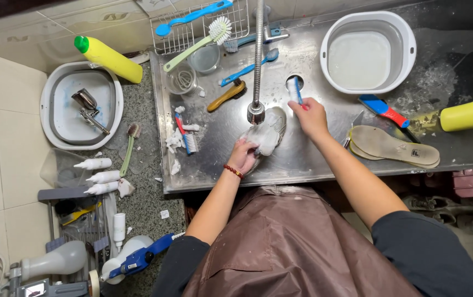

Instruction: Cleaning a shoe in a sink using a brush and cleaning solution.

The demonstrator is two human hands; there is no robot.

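A grey-white shoe point(269, 131) lies in the steel sink point(324, 159) under the hanging faucet head point(256, 113). My left hand point(243, 156) grips the shoe at its near end, a red bead bracelet on the wrist. My right hand point(308, 114) holds a small brush with a blue and white handle point(296, 89) just right of the shoe, near the drain hole.
A white basin point(407, 60) of water sits at the back right. Two insoles point(393, 146), a red-blue brush point(384, 109) and a yellow bottle point(470, 113) lie right. Several brushes point(226, 95) and cups lie left of the faucet. Another basin point(52, 118) and squeeze bottles point(94, 163) stand left.
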